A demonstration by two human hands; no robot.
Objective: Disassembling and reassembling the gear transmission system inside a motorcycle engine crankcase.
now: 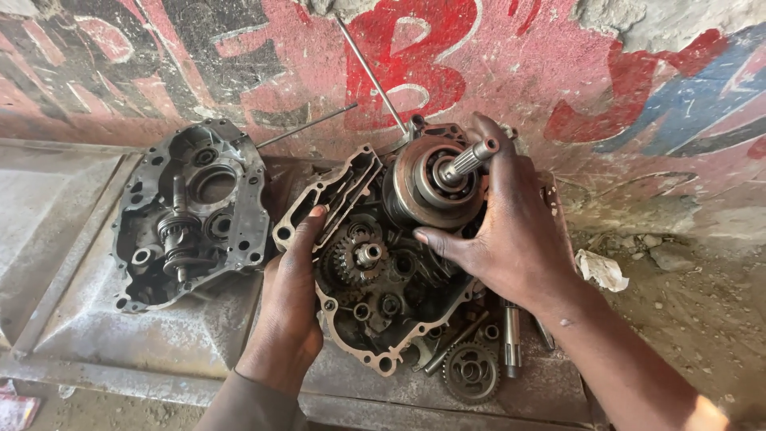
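The right hand (519, 239) is closed around a round metal rotor (427, 187) with a splined shaft (471, 158) sticking out of its middle; the forefinger reaches over the shaft tip and the thumb presses against the rotor's lower rim. The rotor sits in the upper part of an open engine case (375, 255), which lies tilted on a dented metal tray (120, 327), near the tray's far right corner. The left hand (291, 303) grips the case's left rim, fingers curled up over the edge beside a toothed gear (355, 257) inside the case. Just below the case, along the tray's near edge, lie a loose gear (471, 371), a short shaft (511, 337) and a few other small metal parts. Well to the left, toward the middle of the tray, the other case half (190, 211) lies open side up, with a small geared shaft standing in it. Two thin rods (371, 76) lean against the painted wall (558, 64) behind. A crumpled rag (602, 270) lies on the dirt floor, right of the tray.
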